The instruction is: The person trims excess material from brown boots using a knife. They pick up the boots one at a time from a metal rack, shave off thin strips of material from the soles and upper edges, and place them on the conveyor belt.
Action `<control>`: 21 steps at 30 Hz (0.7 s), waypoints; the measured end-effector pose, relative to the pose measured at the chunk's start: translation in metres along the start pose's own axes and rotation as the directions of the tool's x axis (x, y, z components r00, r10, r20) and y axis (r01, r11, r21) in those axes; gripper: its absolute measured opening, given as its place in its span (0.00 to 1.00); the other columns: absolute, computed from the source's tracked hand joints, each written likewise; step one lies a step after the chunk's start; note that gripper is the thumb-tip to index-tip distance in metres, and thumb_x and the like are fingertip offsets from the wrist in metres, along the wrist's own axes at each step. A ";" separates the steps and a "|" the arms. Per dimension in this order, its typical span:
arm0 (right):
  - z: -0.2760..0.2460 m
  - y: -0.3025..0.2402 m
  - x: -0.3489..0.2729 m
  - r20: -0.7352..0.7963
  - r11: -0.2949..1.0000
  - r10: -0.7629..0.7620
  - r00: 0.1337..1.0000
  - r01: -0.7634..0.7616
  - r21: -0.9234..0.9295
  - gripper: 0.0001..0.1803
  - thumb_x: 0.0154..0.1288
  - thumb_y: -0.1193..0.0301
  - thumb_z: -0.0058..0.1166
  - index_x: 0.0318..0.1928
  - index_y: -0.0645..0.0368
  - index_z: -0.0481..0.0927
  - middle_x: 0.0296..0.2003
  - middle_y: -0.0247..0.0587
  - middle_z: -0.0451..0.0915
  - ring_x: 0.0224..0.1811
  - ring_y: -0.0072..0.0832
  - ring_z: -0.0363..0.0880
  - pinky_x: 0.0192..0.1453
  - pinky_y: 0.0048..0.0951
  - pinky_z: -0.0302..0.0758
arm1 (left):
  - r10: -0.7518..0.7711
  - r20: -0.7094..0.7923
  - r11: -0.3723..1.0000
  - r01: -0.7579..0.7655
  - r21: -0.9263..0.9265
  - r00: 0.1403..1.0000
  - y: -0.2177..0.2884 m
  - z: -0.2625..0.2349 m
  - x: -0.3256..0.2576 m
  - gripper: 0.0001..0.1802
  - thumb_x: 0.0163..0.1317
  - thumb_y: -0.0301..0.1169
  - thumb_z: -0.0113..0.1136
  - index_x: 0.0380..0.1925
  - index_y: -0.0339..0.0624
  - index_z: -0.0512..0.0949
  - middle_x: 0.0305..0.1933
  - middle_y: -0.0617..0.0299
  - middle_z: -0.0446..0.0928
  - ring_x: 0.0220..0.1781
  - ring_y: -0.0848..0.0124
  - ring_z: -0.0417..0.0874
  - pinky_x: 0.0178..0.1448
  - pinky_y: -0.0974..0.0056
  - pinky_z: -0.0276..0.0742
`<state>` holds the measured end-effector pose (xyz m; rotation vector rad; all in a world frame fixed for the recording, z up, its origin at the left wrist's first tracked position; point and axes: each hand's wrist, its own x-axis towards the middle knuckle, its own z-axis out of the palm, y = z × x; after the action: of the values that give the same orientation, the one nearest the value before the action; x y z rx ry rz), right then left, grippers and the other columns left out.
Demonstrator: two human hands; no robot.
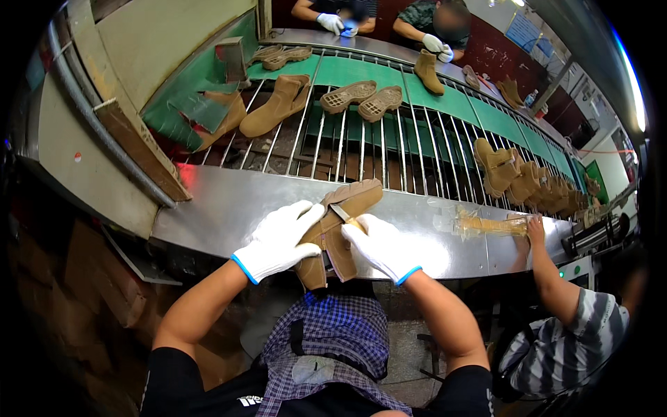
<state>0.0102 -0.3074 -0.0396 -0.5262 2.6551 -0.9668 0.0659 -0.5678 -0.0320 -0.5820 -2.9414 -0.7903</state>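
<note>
We are clasping the tan boot (333,233) sole-up on the steel ledge (229,208) | left hand (278,240) bracing its side | right hand (379,247) pinning its shaft steady.

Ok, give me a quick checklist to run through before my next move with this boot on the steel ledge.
1. Left hand in its white glove holds the tan suede boot: ok.
2. Right hand rests on the boot, a small thin tool at its fingertips: ok.
3. Boot supported on the shiny steel ledge: ok, though its shaft end hangs over the near edge.
4. Tool's tip and which seam it meets: cannot tell.
5. Neighbour's bare hand at the clear plastic wrapping, apart from the boot: ok.
6. Whether the green conveyor belt is moving: cannot tell.
</note>
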 end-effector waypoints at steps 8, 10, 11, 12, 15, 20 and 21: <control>-0.017 0.004 -0.004 -0.081 0.966 -0.059 0.995 0.037 -0.255 0.27 0.83 0.45 0.53 0.52 0.61 0.79 0.39 0.60 0.90 0.43 0.59 0.91 0.50 0.56 0.86 | 0.007 0.085 0.999 -0.010 0.034 0.996 0.004 -0.004 0.010 0.42 0.64 0.48 0.77 0.75 0.46 0.77 0.77 0.45 0.75 0.73 0.42 0.80 0.77 0.46 0.78; -0.020 0.008 -0.005 -0.074 0.957 -0.093 0.993 0.069 -0.281 0.27 0.83 0.45 0.53 0.51 0.60 0.78 0.38 0.59 0.90 0.42 0.59 0.91 0.49 0.55 0.86 | 0.027 0.153 1.000 -0.027 0.003 0.988 0.000 -0.010 0.020 0.49 0.62 0.50 0.78 0.81 0.49 0.71 0.78 0.43 0.75 0.74 0.41 0.81 0.79 0.47 0.77; -0.022 0.007 -0.005 -0.056 0.947 -0.109 0.992 0.086 -0.309 0.26 0.83 0.46 0.53 0.52 0.60 0.78 0.38 0.59 0.90 0.42 0.58 0.91 0.49 0.55 0.86 | -0.033 0.154 0.998 0.042 -0.056 0.987 0.000 -0.012 0.021 0.51 0.62 0.51 0.78 0.83 0.49 0.68 0.78 0.42 0.76 0.73 0.41 0.81 0.79 0.47 0.77; -0.026 0.006 -0.003 -0.040 0.936 -0.123 0.992 0.103 -0.336 0.26 0.83 0.46 0.53 0.52 0.60 0.78 0.38 0.58 0.90 0.42 0.58 0.92 0.49 0.55 0.86 | -0.092 0.159 0.987 0.111 -0.115 0.983 0.000 -0.014 0.023 0.54 0.62 0.51 0.78 0.85 0.50 0.65 0.77 0.41 0.77 0.73 0.40 0.82 0.79 0.47 0.77; -0.032 0.001 -0.005 -0.015 0.914 -0.157 0.988 0.139 -0.380 0.24 0.83 0.48 0.54 0.51 0.60 0.78 0.37 0.58 0.90 0.40 0.56 0.92 0.46 0.54 0.87 | -0.223 0.244 0.969 0.243 -0.052 0.944 0.008 -0.016 0.035 0.60 0.62 0.53 0.77 0.89 0.50 0.55 0.75 0.38 0.79 0.69 0.37 0.85 0.75 0.46 0.79; -0.008 -0.041 -0.033 -0.076 0.884 -0.198 0.977 0.144 -0.445 0.19 0.84 0.55 0.54 0.47 0.62 0.78 0.34 0.60 0.89 0.35 0.54 0.92 0.41 0.52 0.88 | -0.161 0.265 0.987 0.159 0.029 0.951 0.016 -0.017 0.038 0.53 0.67 0.53 0.74 0.86 0.47 0.61 0.76 0.37 0.78 0.66 0.38 0.86 0.71 0.44 0.82; -0.001 -0.039 -0.040 -0.129 0.843 -0.282 0.951 0.181 -0.507 0.19 0.84 0.56 0.53 0.47 0.62 0.77 0.33 0.59 0.89 0.35 0.55 0.92 0.42 0.52 0.89 | -0.110 0.235 0.994 0.102 0.047 0.966 0.013 -0.013 0.036 0.51 0.68 0.53 0.73 0.85 0.47 0.62 0.77 0.38 0.77 0.66 0.38 0.86 0.71 0.44 0.82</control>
<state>0.0550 -0.3175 -0.0085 -0.9246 3.0827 -0.3922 0.0368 -0.5518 -0.0095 -0.5575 -3.2226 -0.7226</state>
